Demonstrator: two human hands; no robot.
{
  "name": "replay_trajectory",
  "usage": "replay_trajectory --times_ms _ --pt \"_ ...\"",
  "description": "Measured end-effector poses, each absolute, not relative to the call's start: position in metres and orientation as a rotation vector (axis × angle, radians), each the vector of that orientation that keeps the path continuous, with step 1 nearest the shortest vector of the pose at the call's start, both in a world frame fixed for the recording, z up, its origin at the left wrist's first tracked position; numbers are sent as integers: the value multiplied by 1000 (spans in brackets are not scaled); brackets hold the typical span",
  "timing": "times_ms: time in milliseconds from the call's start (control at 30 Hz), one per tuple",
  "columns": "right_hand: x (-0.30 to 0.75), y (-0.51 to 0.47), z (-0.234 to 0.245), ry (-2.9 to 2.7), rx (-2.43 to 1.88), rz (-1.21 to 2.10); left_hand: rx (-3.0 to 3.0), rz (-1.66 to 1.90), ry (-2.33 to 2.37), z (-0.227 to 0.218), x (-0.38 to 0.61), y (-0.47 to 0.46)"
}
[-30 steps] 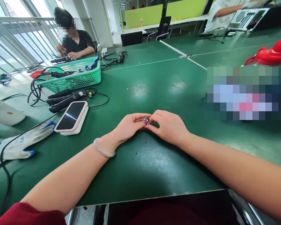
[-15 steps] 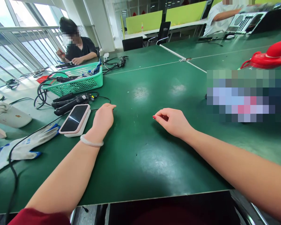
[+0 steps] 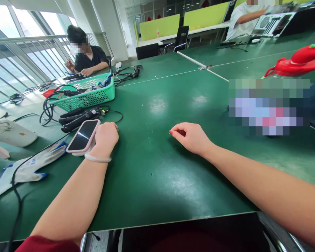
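Note:
My left hand (image 3: 106,138) is curled into a loose fist, knuckles up, right beside a pink-cased phone (image 3: 84,135) that lies tilted on a white object. I cannot tell whether the hand touches the phone. A pale bangle circles that wrist. My right hand (image 3: 191,138) rests on the green table (image 3: 147,189), its fingers curled in and the thumb, with a red nail, meeting the forefinger. Nothing shows in either hand. Behind the phone lie black handheld tools with cables (image 3: 81,118). A white and blue work glove (image 3: 34,162) lies to its left.
A green basket (image 3: 88,96) holds cables and gloves at the back left. A white container (image 3: 12,131) stands at the left edge. A red-lidded bottle (image 3: 295,66) is at the right, partly blurred out. Two people (image 3: 86,54) work across the tables, one by a computer case (image 3: 273,25).
My left hand has drawn back and left toward the phone, its thumb now tucked in. The right hand has stayed put. The view has shifted slightly.

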State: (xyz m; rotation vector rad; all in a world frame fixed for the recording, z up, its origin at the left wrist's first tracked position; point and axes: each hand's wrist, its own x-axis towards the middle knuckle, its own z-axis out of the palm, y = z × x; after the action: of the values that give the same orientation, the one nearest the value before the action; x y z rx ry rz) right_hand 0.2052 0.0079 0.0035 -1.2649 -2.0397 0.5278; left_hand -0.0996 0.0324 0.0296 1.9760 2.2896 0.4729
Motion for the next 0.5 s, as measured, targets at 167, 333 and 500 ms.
replay_trajectory --times_ms 167,333,500 --pt "206 9 3 -2016 -1271 533 2067 342 2440 24 -103 38" --pt "205 9 4 -2009 -1294 561 2089 342 2479 21 -103 44" --pt "204 9 3 -2021 -1307 595 1756 741 2330 9 -112 56"
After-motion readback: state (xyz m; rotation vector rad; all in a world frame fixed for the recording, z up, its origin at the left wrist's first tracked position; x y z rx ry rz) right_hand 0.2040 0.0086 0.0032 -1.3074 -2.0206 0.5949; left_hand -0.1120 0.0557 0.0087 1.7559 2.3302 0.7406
